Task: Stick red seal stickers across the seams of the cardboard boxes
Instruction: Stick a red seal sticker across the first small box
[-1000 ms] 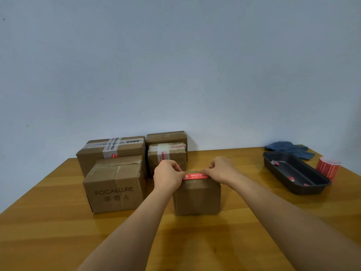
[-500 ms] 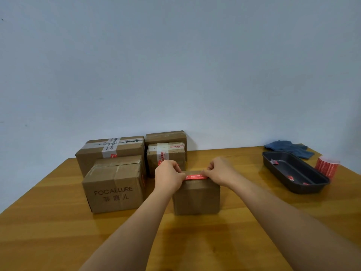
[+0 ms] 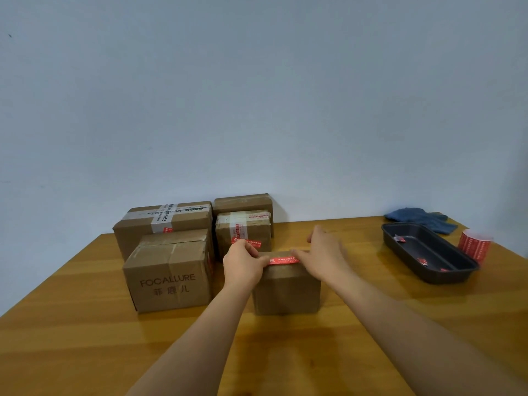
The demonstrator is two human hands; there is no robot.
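Two hands work the top of the small cardboard box (image 3: pixel 286 290) at the middle of the wooden table (image 3: pixel 71 332) on my head view. I see the left hand (image 3: pixel 242 264) curled, fingertips pinching the left end of the red seal sticker (image 3: pixel 283 260), which lies along the box's top front edge. The right hand (image 3: pixel 323 257) is spread, fingers fanned out, its thumb pressing the sticker's right end. Four more boxes stand behind and left, the nearest printed FOCALLURE (image 3: pixel 168 272). At right, a dark tray (image 3: pixel 428 252), a sticker roll (image 3: pixel 474 245), and a blue cloth (image 3: pixel 420 220).
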